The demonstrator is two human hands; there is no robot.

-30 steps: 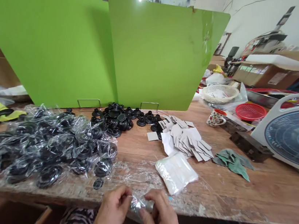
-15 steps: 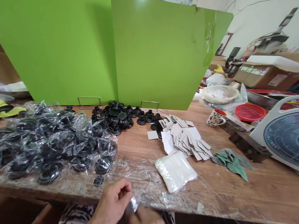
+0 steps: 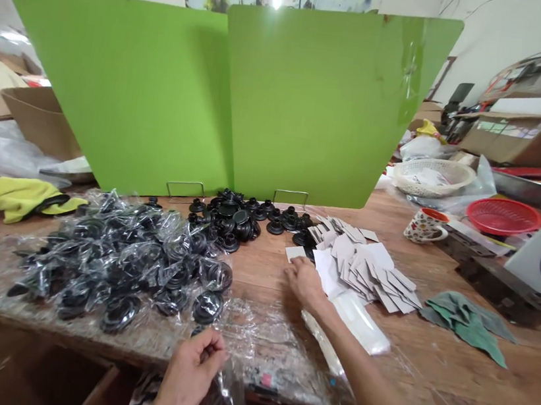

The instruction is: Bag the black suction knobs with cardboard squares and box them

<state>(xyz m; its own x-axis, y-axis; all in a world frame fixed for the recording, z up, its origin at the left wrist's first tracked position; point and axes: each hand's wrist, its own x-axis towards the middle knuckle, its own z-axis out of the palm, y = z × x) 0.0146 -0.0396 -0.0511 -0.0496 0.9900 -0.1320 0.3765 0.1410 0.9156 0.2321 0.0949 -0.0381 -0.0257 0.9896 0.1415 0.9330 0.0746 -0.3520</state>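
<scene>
Left-hand fingers [image 3: 208, 350] pinch together on a clear plastic bag [image 3: 229, 400]; right-hand fingers [image 3: 294, 271] rest spread apart beside white paper [image 3: 328, 273].

The wooden worktop [image 3: 474, 395] carries a heap of bagged black suction cups [image 3: 117, 269] (clear plastic, loosely piled). Left of the heap lies a yellow cloth [image 3: 26, 198]; right of it, cut card pieces [image 3: 371, 269].

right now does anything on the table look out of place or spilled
One pale card square lies apart from the card pile, just past the right hand, so it looks stray. A loose sheet of clear plastic film also sprawls untidily across the table toward its front edge.
</scene>
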